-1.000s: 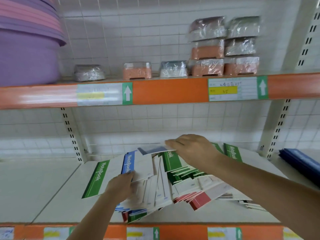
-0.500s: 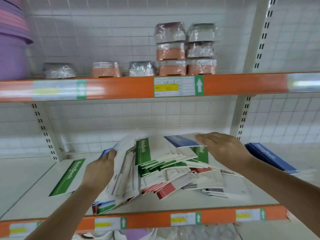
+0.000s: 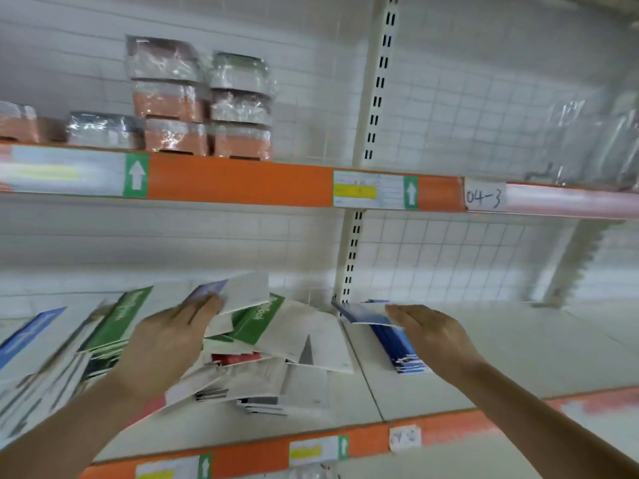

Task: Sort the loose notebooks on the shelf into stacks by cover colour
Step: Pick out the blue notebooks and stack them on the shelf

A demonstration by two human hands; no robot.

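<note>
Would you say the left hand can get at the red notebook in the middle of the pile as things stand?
Probably not directly. Only a strip of the red notebook shows, with white-covered notebooks overlapping it, and the left hand is already holding a blue-edged notebook.

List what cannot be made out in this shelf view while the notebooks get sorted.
- Right hand: its grip on the blue notebook is motion-blurred, head view.
- Blue stack: count unreadable, partly under the hand.
- Loose pile: lower covers buried; left part blurred and cut by the frame edge.
- Left hand: fingertips hidden among the notebooks.
- Price labels: print too small.
</note>
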